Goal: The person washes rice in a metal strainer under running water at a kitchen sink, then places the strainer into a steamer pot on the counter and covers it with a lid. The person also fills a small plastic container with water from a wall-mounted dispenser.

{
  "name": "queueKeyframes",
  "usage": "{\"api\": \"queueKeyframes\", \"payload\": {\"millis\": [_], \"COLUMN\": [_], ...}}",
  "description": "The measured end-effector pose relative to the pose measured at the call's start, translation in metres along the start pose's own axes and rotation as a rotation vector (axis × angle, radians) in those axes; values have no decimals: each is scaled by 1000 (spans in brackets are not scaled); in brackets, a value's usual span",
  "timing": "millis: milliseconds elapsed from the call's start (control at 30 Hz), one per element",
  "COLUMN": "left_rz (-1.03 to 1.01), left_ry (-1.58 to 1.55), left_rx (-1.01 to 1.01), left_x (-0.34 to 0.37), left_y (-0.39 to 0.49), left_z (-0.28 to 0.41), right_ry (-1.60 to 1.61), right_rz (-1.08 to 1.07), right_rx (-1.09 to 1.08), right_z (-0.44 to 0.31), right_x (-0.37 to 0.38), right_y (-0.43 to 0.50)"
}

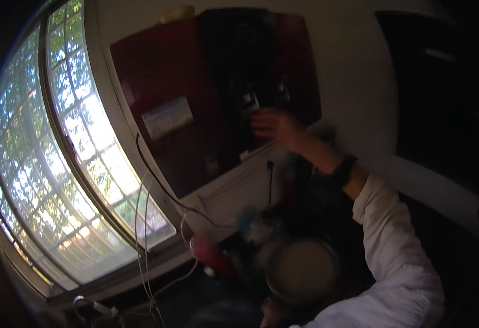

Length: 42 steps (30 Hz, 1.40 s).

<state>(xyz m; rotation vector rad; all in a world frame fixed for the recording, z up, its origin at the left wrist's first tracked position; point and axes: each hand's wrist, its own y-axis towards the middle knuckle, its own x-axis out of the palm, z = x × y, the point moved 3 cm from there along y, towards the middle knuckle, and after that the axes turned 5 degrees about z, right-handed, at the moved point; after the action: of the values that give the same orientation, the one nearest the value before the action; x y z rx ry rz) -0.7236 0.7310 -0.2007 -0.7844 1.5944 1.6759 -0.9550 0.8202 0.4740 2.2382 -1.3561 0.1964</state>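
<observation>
My right hand (278,130), in a white sleeve with a dark band on the wrist, is raised in front of a dark red and black wall-mounted appliance (163,82). Its fingers are blurred, stretched out and a little apart, with nothing seen in them. Whether they touch the appliance is hard to tell. Low in the picture, a small part of my left hand (269,313) shows just below the rim of a round pan (303,270) with a pale inside. Its grip is hidden by the darkness and the picture's edge.
A large barred window (100,135) fills the left. Loose cables (143,229) hang beside it. A red container (211,256) and a blurred clear item (264,229) stand near the pan. A black plug and cord (270,180) hang on the wall. Much of the right is dark.
</observation>
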Motion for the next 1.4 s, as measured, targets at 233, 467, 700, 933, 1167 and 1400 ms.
{"api": "queueKeyframes", "payload": {"millis": [233,467,700,933,1167,1400], "left_rz": [-194,-71,-152,-181,-221,-184], "left_ry": [-1384,-1581,-1540,-1480,-1464,-1393], "left_rx": [-1398,-1591,-1649,-1640,-1585,-1608], "left_x": [-52,-105,-101,-112,-109,-118], "left_y": [38,74,68,82,86,83], "left_z": [-12,6,-1,-6,-22,-26], "right_ry": [159,46,-296,-1009,-1460,-1466], "right_rz": [-218,-504,-295,264,223,66], "right_rx": [-87,-281,-367,363,228,453], "right_z": [-35,-93,-15,238,341,367], "right_x": [-12,12,-55,-270,-347,-356], "right_y": [-29,-52,-80,-187,-203,-181]}}
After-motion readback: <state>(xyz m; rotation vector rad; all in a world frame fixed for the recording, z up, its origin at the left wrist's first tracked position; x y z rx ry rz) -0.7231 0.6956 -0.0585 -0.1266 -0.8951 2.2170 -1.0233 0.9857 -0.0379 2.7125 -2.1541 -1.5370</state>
